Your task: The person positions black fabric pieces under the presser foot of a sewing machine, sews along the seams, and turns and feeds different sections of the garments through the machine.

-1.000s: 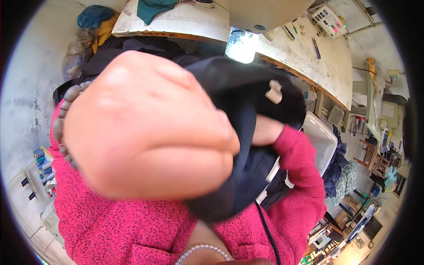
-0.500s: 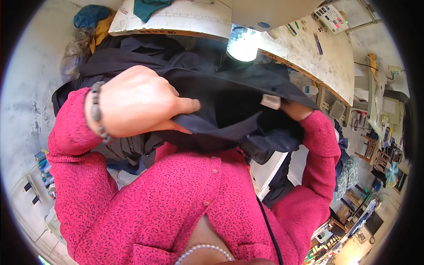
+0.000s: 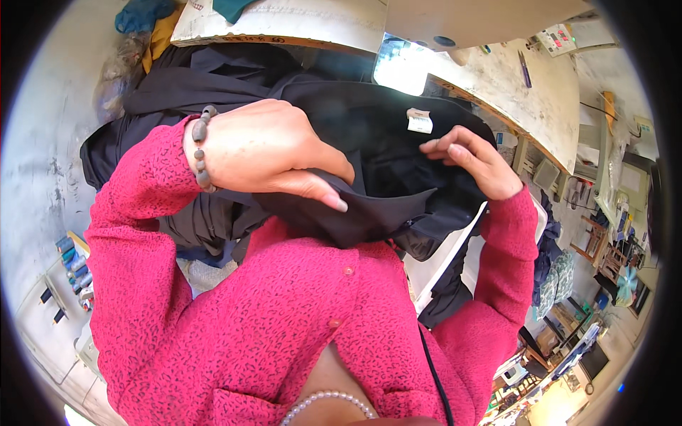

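A black garment (image 3: 312,216) lies spread in front of me, its opening facing me and its dark inside showing. My left hand (image 3: 263,149) pinches the cloth's edge between thumb and fingers; the fingertips are partly hidden behind the fold. A small white label (image 3: 419,121) sits on the inside of the garment's far edge. Just right of that label, my right hand (image 3: 479,160) hovers over the cloth with its fingers loosely apart and nothing between them.
Beyond the garment stands a worn white worktable (image 3: 497,89) with a brightly lit machine head (image 3: 455,25) over it. A pair of pointed tweezers (image 3: 524,69) rests there. More black cloth (image 3: 206,78) is heaped to the left, and thread spools (image 3: 74,263) stand at the lower left.
My right hand has come out from under the far edge, letting go of the cloth, which lies lower with the label in plain view. My left hand has shifted right, still gripping the garment.
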### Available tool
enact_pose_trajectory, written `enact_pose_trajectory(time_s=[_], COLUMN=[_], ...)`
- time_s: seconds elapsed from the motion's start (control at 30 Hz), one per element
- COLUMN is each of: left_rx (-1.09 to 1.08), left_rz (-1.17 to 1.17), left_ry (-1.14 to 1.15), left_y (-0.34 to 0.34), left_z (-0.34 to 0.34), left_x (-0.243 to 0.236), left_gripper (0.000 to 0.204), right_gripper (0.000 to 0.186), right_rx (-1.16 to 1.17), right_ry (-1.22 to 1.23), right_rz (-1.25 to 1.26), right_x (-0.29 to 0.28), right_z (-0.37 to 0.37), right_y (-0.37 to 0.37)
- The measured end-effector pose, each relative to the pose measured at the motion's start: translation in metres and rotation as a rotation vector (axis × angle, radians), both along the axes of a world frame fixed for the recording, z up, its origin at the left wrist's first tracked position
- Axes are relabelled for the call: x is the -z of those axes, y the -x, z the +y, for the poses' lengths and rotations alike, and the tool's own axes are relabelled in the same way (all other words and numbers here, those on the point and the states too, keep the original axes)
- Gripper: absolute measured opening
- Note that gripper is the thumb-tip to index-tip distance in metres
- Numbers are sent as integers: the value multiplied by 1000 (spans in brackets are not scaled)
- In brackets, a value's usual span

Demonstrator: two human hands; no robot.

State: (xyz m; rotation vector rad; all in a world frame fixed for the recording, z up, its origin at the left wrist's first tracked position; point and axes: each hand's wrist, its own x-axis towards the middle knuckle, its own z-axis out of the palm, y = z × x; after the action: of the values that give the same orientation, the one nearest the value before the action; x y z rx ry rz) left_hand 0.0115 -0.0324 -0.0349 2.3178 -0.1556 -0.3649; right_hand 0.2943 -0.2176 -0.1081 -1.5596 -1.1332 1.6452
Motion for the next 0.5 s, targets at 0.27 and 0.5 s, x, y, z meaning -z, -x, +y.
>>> enact_pose_trajectory(time_s=[0.27, 0.5], left_rx=[82, -11], left_rz=[24, 25], left_ry=[85, -78], left_y=[-2, -8], left_z=[2, 3], left_x=[0, 9], left_gripper=[29, 30], right_gripper=[25, 23], right_rx=[298, 323], right_ry=[-248, -148], right_rz=[-623, -94], right_x=[38, -7], right_z=[-20, -11], right_y=[-4, 3])
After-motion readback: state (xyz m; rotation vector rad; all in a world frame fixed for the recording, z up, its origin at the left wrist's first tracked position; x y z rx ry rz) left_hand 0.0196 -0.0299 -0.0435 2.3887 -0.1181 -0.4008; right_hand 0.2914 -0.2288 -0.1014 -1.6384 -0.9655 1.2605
